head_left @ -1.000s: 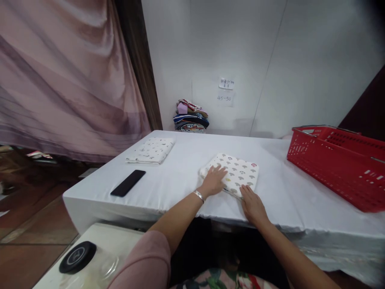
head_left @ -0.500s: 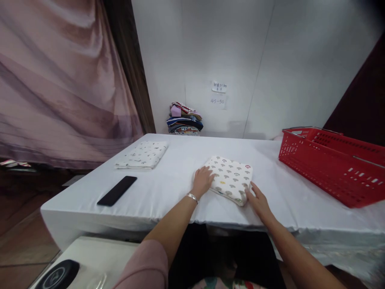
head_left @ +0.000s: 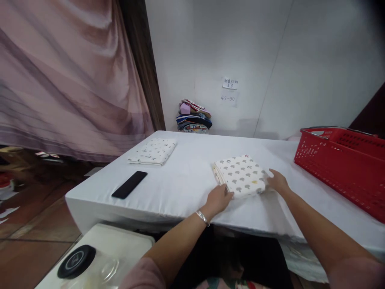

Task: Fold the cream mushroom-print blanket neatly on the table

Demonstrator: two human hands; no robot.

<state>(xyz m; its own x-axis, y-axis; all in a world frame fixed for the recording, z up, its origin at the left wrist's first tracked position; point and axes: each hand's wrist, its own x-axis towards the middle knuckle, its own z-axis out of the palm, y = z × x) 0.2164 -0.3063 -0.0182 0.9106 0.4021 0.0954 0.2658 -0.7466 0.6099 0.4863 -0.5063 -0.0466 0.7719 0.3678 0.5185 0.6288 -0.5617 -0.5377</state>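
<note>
A folded white cloth with grey mushroom prints (head_left: 242, 174) lies on the white-covered table, turned at an angle. My left hand (head_left: 219, 199), with a silver bracelet at the wrist, grips its near left corner between thumb and fingers. At the right corner my right hand (head_left: 277, 181) holds the cloth's edge, its fingertips partly hidden. Another folded white cloth with small dark prints (head_left: 153, 151) rests at the table's far left. A black phone-like slab (head_left: 129, 184) lies in front of that one.
A red plastic basket (head_left: 339, 160) stands at the right of the table (head_left: 186, 176). Behind the table is a stack of folded fabrics (head_left: 194, 117) by the wall. A white surface (head_left: 120, 241) at lower left holds a round black object (head_left: 76, 261).
Both hands have turned the mushroom-print cloth on the table. My left hand has moved to its near left corner, and my right hand has moved up to its right corner. The view has shifted slightly.
</note>
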